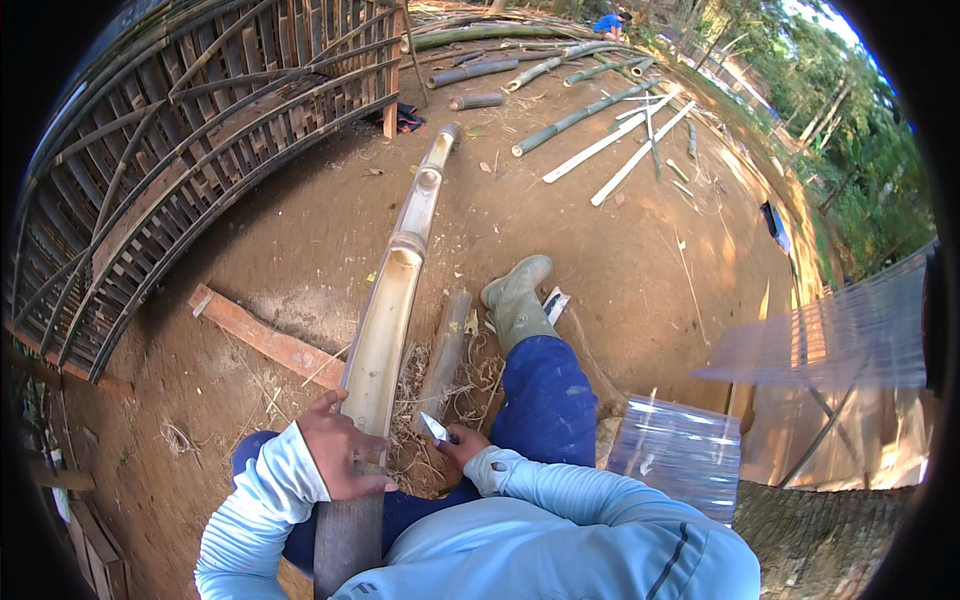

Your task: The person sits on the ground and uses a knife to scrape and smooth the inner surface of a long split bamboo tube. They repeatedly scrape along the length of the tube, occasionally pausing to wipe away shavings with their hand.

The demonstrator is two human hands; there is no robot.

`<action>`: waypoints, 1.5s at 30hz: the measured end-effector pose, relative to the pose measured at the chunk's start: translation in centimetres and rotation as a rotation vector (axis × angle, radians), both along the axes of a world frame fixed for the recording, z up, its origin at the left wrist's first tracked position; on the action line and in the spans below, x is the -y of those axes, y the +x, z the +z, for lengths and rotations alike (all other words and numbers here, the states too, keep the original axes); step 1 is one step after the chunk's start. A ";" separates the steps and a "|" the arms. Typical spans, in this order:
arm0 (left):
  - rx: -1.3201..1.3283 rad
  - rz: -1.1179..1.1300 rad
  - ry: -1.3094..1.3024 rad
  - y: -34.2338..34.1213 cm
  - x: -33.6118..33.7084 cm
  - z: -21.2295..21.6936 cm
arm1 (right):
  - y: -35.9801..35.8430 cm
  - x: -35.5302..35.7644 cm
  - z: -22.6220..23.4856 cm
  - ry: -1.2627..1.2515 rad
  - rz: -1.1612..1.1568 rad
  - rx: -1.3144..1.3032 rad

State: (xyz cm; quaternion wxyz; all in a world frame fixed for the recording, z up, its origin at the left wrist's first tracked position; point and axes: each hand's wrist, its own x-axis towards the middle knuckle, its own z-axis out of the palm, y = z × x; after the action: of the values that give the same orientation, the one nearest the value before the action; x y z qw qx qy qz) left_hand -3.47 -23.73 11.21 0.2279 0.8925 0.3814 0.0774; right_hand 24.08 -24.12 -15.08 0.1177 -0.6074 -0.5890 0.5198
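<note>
A long split bamboo pole (384,330) runs away from my lap, its pale hollow inside facing up and crossed by nodes. Across its near end lies my left hand (345,450), gripping the pole with fingers bent over it. My right hand (462,446) is closed round a knife (434,428) just right of the pole; the short pale blade points up and left, apart from the bamboo. The knife's handle is mostly hidden in my fingers. Past the blade, a shorter bamboo piece (443,345) lies among curly shavings (415,375) beside my boot (522,290).
A slatted bamboo frame (210,130) stands at the left. A reddish plank (270,338) lies near the pole. Green bamboo poles (570,125) and white strips (640,150) lie far ahead. Clear plastic sheeting (675,450) is at my right. A person in blue (608,24) crouches far off.
</note>
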 end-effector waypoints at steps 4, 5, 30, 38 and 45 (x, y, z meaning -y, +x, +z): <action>0.010 -0.010 -0.018 0.1 -0.1 -0.3 | 0.5 0.5 -0.2 0.103 0.006 -0.006; -0.002 -0.013 -0.010 0.0 0.1 -0.4 | 0.3 0.4 0.4 0.058 0.002 -0.017; -0.101 -0.116 0.017 0.8 -0.9 0.4 | -0.1 0.1 1.4 -0.012 0.022 0.036; -0.066 -0.087 0.055 -0.1 -0.1 0.8 | -0.1 0.3 0.2 -0.012 0.020 0.031; -0.020 -0.035 0.142 -0.9 -0.5 -0.4 | -0.6 0.0 0.8 -0.053 0.010 0.039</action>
State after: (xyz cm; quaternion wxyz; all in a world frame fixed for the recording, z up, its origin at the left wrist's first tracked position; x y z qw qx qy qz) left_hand -4.34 -23.22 10.84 0.1615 0.9137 0.3615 0.0915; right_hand 23.49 -24.13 -14.28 0.0875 -0.6175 -0.5801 0.5238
